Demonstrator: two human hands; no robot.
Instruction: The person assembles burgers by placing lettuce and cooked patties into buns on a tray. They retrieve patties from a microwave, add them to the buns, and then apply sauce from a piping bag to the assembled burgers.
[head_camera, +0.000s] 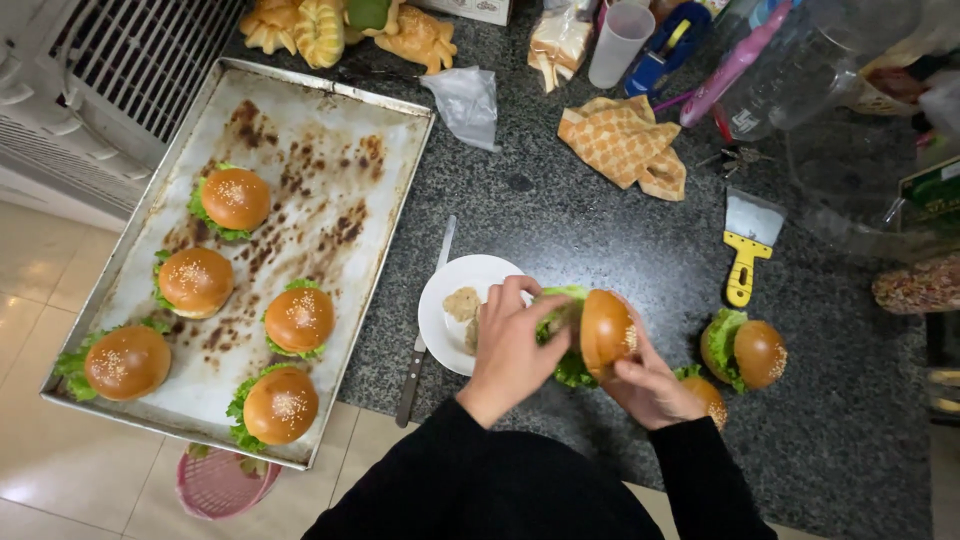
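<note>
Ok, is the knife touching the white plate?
Touching, as far as the head view shows: the knife runs along the white plate's left rim, its blade overlapping the edge with no gap visible.

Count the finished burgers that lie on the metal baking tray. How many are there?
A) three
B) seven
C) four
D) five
D: five sesame buns with lettuce sit on the baking tray, namely at and; the other burgers lie on the counter, off the tray.

Clear bread bag (560, 40) (top edge), green label (932, 195).
</note>
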